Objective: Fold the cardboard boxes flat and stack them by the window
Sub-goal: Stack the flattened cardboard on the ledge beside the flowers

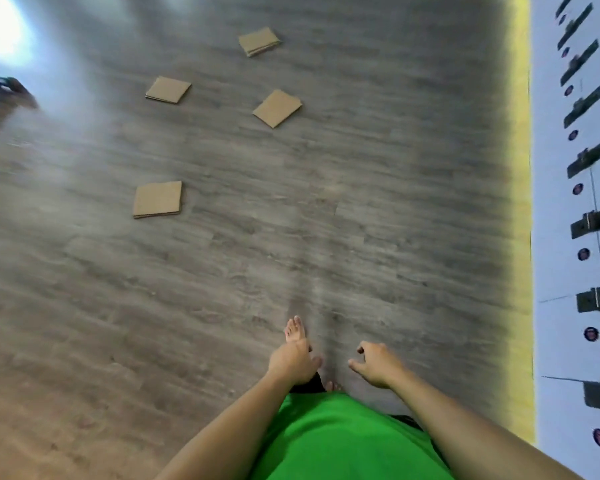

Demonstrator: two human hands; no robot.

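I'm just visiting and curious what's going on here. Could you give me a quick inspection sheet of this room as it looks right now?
Surface: grey wood-look floor, blurred by camera motion.
Job's things: four flattened cardboard pieces lying apart on the floor, not stacked: far one, left one, middle one, nearest one.
Clutter: dark object at the left edge, too blurred to identify.
Hands: left hand and right hand both empty, fingers loosely curled, hanging over the floor.
Cables: nothing seen.
Surroundings: pale wall on the right with dark fittings and a yellow strip along its base; bright glare at top left; bare foot below.
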